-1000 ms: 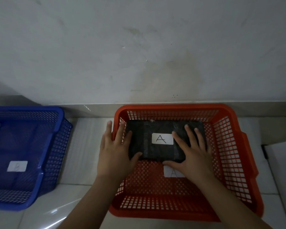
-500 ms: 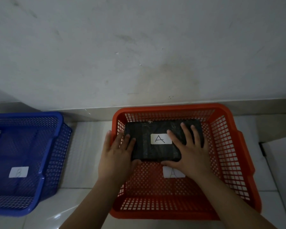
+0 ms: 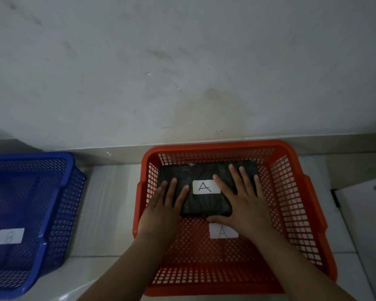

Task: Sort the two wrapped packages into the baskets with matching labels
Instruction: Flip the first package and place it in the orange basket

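Black wrapped package carries a white sticker with a handwritten "A". It lies flat in the far half of the orange basket, back edge near the basket's far wall. A second white label reading "A" is on the basket floor, just in front of the package, partly covered by the right wrist.

Package looks like a flat rectangular block in dark, slightly glossy plastic film, creased at the top and rounded at the near corners.

Left hand rests on the package's left end, fingers spread flat, not curled around anything. Right hand lies palm-down on the right part, fingers splayed, thumb along the near edge; flat pressing contact, no clenching.

Blue basket stands well apart on the left, with a white label inside it; the letter is dim, probably "B". Both baskets sit on pale tiled floor against a grey stained wall.
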